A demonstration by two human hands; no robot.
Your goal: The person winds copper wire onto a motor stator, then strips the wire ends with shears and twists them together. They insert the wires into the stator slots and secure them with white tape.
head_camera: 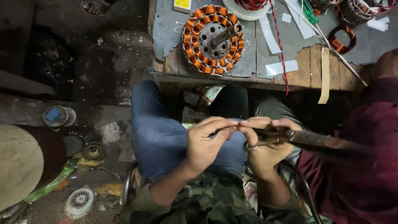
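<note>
Left hand (205,143) pinched something tiny, not identifiable, over the lap; right hand (263,143) gripped scissors (290,136) beside it. Copper-wound stator (213,39) sat on the desk (290,49) ahead.

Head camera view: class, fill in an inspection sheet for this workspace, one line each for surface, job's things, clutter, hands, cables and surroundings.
Surface: worn wooden bench with grey sheet top, chipped at its front edge.
Job's things: dark metal scissors in the right hand; whatever the left hand pinches is too small to tell.
Clutter: white paper strips, a small copper coil.
Hands: both meet over the lap in a fingertip grip.
Cables: thin red wire running across the bench to its front edge.
Surroundings: round copper-wound motor stator with steel shaft on the bench; wire fan guard on the dirty floor; a maroon sleeve at right.
</note>
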